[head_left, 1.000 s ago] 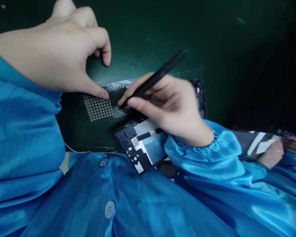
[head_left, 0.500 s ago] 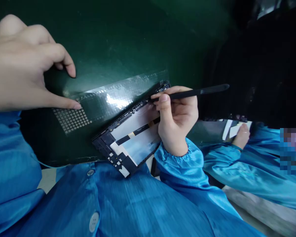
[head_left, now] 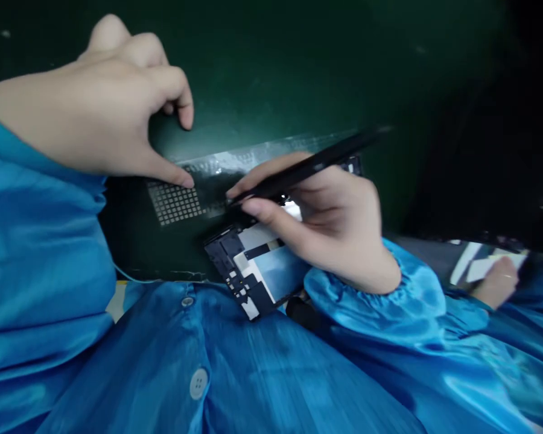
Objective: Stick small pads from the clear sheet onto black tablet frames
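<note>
The left hand [head_left: 108, 114] grips nothing. Its thumb presses the clear sticker sheet [head_left: 253, 160] onto the green mat [head_left: 276, 72]. The right hand [head_left: 326, 223] pinches a thin black tool [head_left: 308, 169], with its tip beside the grey squares [head_left: 174, 202]. I think many squares are not picked yet. The phone frame [head_left: 253, 271] lies under the right hand.

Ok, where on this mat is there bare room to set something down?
The green mat is bare beyond the clear sheet, from the left hand across to the dark right side. A small patch is bare between the sheet and the coat. Crowded nearer: right hand, black tool and frame overlap.
</note>
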{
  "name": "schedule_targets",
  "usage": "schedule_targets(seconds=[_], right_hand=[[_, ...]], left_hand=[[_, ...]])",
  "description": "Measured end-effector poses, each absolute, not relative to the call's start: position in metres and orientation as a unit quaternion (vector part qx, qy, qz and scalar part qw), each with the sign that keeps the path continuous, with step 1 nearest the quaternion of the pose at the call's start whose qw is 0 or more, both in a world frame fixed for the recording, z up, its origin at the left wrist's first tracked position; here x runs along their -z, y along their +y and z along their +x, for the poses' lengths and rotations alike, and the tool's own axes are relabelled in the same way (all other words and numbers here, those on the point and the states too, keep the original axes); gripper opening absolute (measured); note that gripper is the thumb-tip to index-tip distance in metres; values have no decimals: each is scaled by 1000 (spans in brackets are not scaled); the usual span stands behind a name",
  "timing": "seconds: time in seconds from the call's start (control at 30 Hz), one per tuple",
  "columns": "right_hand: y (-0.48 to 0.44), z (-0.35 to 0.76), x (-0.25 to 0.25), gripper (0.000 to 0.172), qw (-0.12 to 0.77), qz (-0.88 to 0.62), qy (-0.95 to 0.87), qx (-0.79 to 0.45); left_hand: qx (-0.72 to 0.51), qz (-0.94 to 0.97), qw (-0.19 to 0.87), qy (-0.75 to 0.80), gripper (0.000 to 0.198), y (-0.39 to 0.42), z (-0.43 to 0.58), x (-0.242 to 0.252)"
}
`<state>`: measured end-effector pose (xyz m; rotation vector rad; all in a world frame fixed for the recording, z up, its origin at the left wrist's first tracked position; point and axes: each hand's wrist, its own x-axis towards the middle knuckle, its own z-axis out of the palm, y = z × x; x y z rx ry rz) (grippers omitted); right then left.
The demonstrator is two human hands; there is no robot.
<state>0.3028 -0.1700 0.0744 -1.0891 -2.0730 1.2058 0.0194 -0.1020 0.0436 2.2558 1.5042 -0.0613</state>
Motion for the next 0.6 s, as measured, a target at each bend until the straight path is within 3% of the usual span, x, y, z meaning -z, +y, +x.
schedule_targets(seconds=[0.13,0.3,0.43,0.6], right_hand=[[-153,286,-55,14,171,-321,-810,-460],[-156,285,-50,13,171,-347,-806,-448],[-158,281,-50,12,173,-342,-806,-452],[-154,288,-52,9,216,-363,-731,-536]], left_hand=[[60,795,230,558,82,-101,26,-52],[-59,692,330,639,66,-154,19,-44],[-103,634,365,674,65,-199,6,-37],[-122,662,353,650,62,-148,-10,-24]])
